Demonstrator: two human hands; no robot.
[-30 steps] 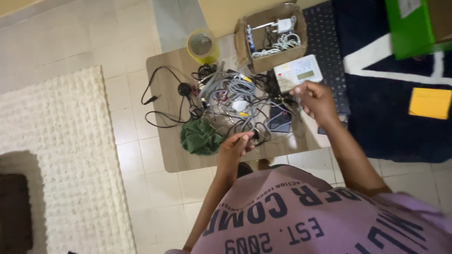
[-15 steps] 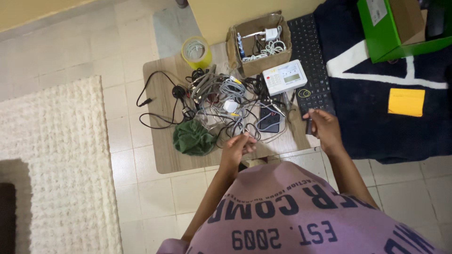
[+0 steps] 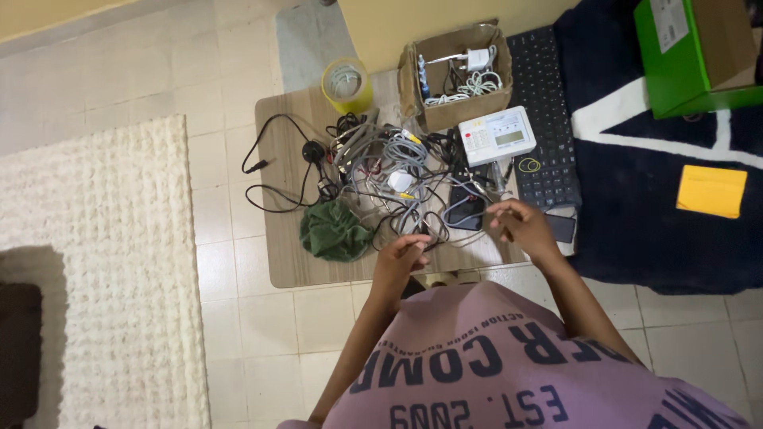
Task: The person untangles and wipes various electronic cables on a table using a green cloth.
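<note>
I see my left hand [image 3: 401,256] at the near edge of the tangled cables [image 3: 397,179], its fingers pinched shut on a thin grey strand there. My right hand [image 3: 517,225] hovers just beside the tangle's right side, fingers loosely curled and parted; I cannot tell whether they touch a wire. The knotted heap of rubbery grey and black leads sprawls across the middle of the pale wood-grain counter [image 3: 278,262]. A crumpled green cloth [image 3: 335,232] lies against it on the left. Behind sit a boxy white device [image 3: 497,135], an open cardboard box [image 3: 457,67] of coiled white cords, and a yellow tape roll [image 3: 346,83].
</note>
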